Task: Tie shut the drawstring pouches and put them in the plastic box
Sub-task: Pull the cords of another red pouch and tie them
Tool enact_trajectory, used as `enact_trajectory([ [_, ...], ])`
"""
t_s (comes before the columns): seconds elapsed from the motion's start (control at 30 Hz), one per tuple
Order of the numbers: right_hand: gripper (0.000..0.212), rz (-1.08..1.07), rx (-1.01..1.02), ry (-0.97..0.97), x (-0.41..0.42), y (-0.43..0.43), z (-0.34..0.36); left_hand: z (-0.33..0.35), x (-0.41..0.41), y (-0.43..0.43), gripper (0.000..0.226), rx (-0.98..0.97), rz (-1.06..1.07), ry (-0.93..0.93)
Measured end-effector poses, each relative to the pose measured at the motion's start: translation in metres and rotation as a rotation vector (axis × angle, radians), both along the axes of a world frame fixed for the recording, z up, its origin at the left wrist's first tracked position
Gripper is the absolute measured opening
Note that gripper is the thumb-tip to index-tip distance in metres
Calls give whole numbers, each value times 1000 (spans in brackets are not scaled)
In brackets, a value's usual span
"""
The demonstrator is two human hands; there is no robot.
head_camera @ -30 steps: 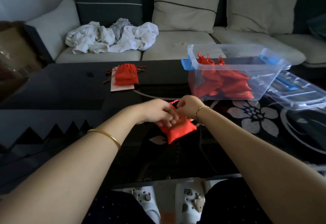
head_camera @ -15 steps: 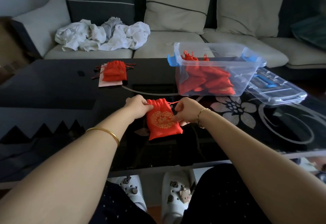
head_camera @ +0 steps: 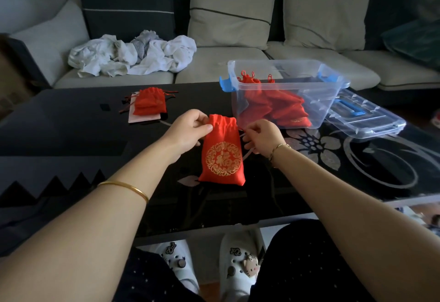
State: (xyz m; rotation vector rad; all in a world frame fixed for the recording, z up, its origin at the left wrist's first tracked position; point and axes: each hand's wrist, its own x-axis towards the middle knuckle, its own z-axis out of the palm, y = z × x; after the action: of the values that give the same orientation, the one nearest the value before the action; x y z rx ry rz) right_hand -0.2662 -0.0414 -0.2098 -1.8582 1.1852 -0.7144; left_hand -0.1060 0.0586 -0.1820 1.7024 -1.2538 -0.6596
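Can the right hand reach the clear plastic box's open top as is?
Likely yes: the clear blue-latched plastic box stands lidless just beyond the right hand, nothing between them, though that hand is busy at the red fabric pouch.

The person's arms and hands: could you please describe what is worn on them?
Both forearms are bare, with no sleeves or gloves in view. The left arm wears a plain gold bangle; the right wrist wears a thin gold chain bracelet.

Single head-worn wide-angle view, looking forward and down, close over the table [head_camera: 71,130]
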Motion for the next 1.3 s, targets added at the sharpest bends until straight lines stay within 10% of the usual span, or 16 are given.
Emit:
enact_trajectory([
  [0.53,26,-24,-196,112,-8,4,19,9,11,7,5,-142,100,-248],
  [0.97,27,-281,436,-685,-6,9,38,25,22,15,20,-26,275,-684],
  [1.2,29,-333,241,-513,-7,5,33,28,28,20,36,-1,381,-637],
  [1.3,28,-366,413,-598,-11,6,34,30,32,17,34,57,434,-273],
])
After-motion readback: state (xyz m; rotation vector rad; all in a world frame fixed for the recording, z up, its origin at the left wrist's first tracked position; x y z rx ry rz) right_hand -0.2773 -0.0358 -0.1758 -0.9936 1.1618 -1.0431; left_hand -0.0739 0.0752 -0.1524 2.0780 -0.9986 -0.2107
